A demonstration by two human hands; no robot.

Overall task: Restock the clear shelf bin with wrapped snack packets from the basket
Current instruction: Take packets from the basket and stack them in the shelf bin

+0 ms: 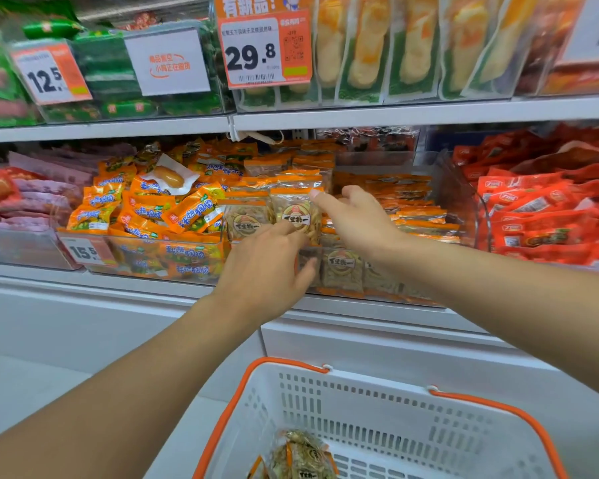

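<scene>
Below us the white plastic basket with orange rim (377,402) keeps a few wrapped snack packets (300,456). Our left hand (267,267) and right hand (355,216) pinch one upright orange-topped packet (293,210) over the clear shelf bin (464,198), which lies just behind it.

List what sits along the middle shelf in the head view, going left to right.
Pink packets → orange-and-yellow packets → clear shelf bin of wrapped snack packets, with the left hand and right hand at it → red packets.
</scene>
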